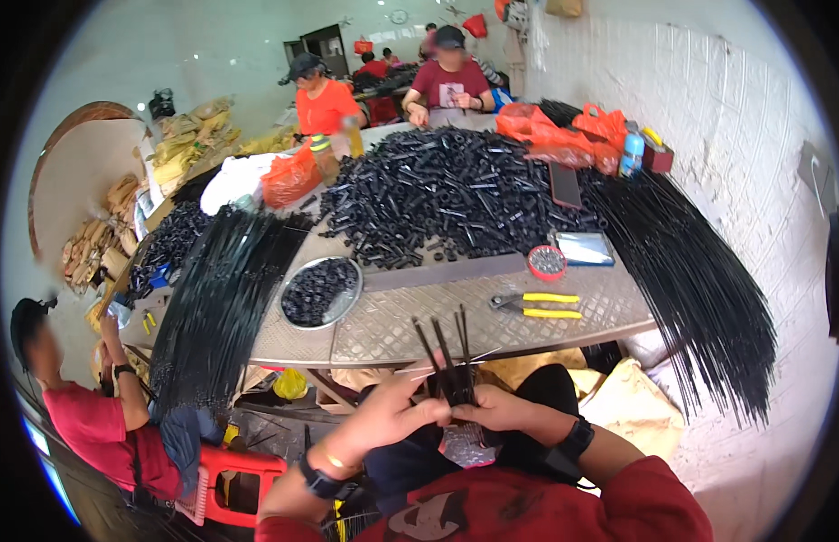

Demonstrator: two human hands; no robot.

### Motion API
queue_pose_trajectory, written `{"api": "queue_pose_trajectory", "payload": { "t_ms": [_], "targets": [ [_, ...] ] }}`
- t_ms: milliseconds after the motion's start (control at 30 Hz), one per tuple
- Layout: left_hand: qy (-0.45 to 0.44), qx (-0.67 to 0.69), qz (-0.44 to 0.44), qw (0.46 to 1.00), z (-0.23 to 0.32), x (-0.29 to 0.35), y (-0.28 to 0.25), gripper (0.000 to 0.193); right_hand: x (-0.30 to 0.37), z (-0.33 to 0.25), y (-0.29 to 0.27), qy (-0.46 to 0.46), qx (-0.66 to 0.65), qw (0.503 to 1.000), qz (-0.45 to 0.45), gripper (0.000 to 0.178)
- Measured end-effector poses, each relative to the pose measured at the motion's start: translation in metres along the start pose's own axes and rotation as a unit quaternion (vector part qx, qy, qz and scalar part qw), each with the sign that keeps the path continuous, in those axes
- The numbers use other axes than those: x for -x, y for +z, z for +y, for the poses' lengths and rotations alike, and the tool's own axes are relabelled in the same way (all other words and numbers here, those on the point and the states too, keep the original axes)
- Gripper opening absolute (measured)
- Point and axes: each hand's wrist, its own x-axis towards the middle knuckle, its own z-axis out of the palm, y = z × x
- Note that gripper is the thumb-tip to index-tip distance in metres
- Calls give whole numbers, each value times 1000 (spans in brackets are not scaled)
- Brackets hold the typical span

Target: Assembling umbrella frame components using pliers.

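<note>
A bundle of thin black rods (456, 384) stands nearly upright over my lap, just off the table's near edge. My left hand (403, 405) is closed on it from the left side. From the right, my right hand (503, 409) grips the same bundle, thumb and fingers pressed together near its middle. Thin light wires stick out sideways near the rods' tops. Nearest to my hands on the table (410, 334) are pliers (550, 298) with yellow handles. A round metal tray (342, 305) of small black parts and a red bowl (533, 268) of tiny metal pieces lie beyond.
A large heap of black parts (456, 181) covers the table's middle. Long black rods hang over its left side (225, 307) and right side (690, 271). A phone (565, 185) lies on the heap's right. Co-workers sit across (448, 86) and at left (94, 425).
</note>
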Motion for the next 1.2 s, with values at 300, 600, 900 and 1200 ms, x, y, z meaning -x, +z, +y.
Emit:
{"api": "queue_pose_trajectory", "payload": {
  "t_ms": [300, 600, 900, 1200],
  "targets": [
    [-42, 369, 47, 927, -45, -43, 94, 28, 83, -33, -69, -28, 29, 992, 120, 45],
    [-64, 353, 8, 933, -26, -47, 104, 25, 43, -142, -66, -115, 252, 933, 230, 24],
    [-33, 342, 21, 939, -37, -38, 108, 24, 35, -145, -40, -81, 92, 949, 289, 25],
    [-59, 359, 125, 923, -21, -40, 108, 33, 70, -185, -34, -188, 189, 964, -5, 7]
  ]
}}
